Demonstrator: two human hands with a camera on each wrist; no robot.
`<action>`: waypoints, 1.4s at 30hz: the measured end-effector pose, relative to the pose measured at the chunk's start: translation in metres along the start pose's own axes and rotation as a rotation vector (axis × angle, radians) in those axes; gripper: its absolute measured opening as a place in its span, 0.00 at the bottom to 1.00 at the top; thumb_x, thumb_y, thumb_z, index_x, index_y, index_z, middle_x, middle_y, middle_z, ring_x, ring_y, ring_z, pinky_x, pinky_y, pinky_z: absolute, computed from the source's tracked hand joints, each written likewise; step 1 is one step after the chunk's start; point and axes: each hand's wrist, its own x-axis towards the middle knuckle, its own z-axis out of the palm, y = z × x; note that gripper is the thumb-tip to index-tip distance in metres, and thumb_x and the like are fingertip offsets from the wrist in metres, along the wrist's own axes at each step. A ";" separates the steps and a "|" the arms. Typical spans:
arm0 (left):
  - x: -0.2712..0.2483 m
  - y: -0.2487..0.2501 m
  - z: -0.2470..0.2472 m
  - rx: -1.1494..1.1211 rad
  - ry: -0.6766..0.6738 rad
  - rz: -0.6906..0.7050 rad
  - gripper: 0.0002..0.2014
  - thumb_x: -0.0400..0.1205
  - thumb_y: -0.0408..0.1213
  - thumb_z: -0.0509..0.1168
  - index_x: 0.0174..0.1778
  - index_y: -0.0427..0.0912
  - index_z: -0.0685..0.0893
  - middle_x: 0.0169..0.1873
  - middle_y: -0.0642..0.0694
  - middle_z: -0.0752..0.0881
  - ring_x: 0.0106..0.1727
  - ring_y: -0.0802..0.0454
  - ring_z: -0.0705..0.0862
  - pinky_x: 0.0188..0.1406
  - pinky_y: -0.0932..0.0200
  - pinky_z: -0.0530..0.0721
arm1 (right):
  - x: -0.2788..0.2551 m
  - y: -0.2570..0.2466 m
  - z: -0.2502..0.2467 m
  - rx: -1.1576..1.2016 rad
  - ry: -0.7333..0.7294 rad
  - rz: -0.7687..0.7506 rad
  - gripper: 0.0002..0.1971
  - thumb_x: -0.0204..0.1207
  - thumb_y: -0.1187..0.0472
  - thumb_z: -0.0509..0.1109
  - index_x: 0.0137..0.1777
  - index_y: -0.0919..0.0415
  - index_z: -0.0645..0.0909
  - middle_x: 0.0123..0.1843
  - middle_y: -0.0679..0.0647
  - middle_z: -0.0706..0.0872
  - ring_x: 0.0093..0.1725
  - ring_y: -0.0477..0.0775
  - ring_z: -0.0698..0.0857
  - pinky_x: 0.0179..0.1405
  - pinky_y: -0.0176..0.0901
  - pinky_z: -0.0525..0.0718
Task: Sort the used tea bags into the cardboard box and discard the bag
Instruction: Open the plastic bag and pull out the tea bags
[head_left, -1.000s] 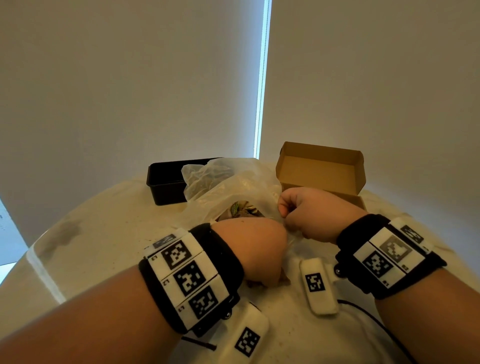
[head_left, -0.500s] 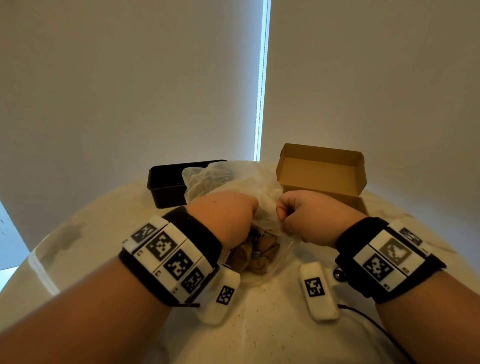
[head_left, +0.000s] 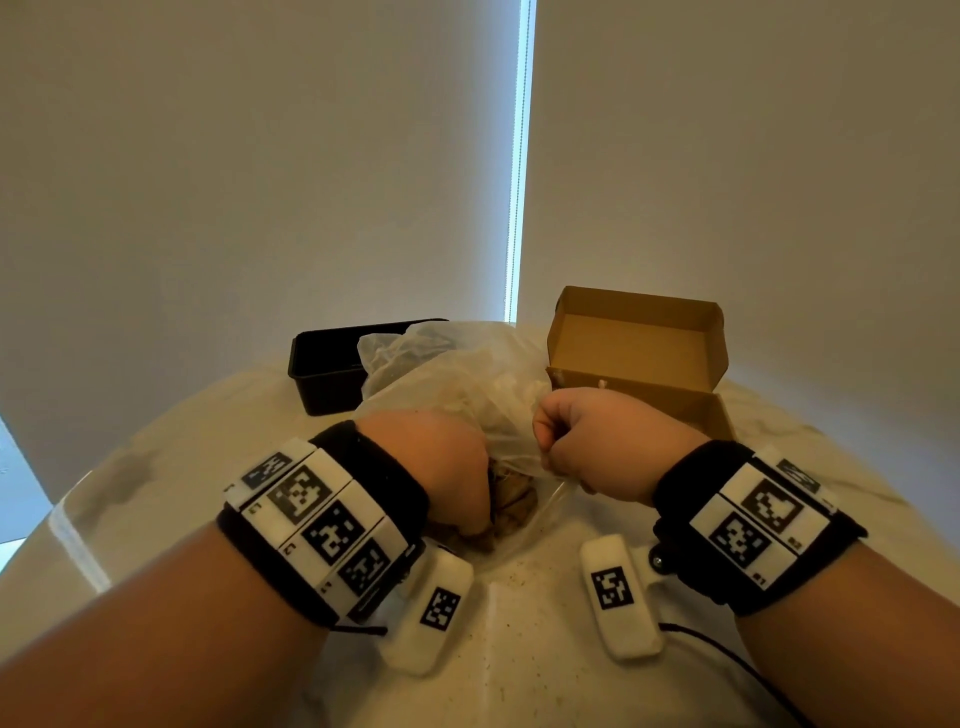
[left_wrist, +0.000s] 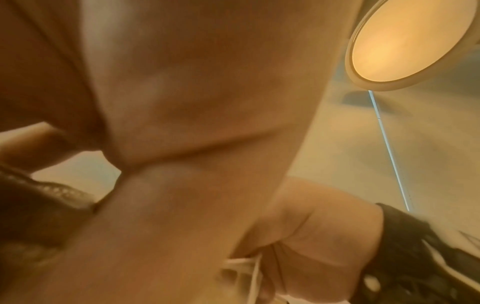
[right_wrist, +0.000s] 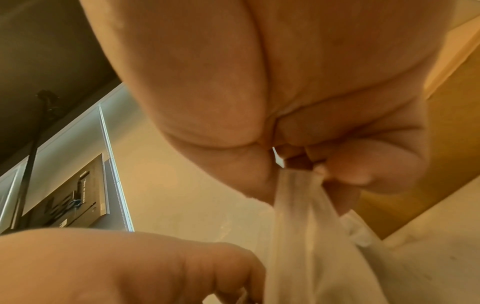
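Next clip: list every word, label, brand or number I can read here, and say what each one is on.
No text reads with certainty.
Left wrist band: square black-and-white code patterns; the tiny characters beside them are too small to read.
Right wrist band: the same, tiny marks illegible.
Cardboard box: no print visible.
Plastic bag: no print visible.
Dark wall panel: marks too blurred to read.

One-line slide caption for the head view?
Right hand pinches plastic bag open; left hand reaches inside, cardboard box waiting.

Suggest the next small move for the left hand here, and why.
Probably lift the left hand out with one of the tea bags and carry it to the cardboard box: the right hand pinches the plastic bag open, and the box stands open.
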 end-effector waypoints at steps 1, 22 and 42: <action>0.000 -0.001 0.000 -0.005 -0.011 -0.006 0.25 0.77 0.55 0.71 0.70 0.53 0.82 0.55 0.51 0.84 0.50 0.52 0.81 0.43 0.59 0.76 | 0.000 0.000 0.000 -0.001 -0.003 0.001 0.10 0.77 0.70 0.67 0.41 0.54 0.81 0.42 0.52 0.85 0.38 0.49 0.81 0.37 0.38 0.81; 0.017 -0.017 0.008 0.082 -0.019 0.000 0.27 0.89 0.41 0.61 0.84 0.40 0.65 0.80 0.40 0.70 0.79 0.41 0.70 0.71 0.57 0.70 | 0.006 0.003 0.008 0.116 0.010 0.038 0.13 0.79 0.66 0.72 0.56 0.46 0.81 0.43 0.49 0.80 0.37 0.49 0.82 0.34 0.37 0.84; -0.014 -0.028 -0.018 -0.075 0.085 0.093 0.24 0.82 0.35 0.64 0.73 0.59 0.75 0.46 0.56 0.80 0.41 0.58 0.81 0.35 0.63 0.79 | 0.012 0.010 0.012 0.142 -0.023 0.061 0.25 0.79 0.68 0.72 0.72 0.45 0.78 0.42 0.48 0.79 0.37 0.49 0.82 0.37 0.41 0.86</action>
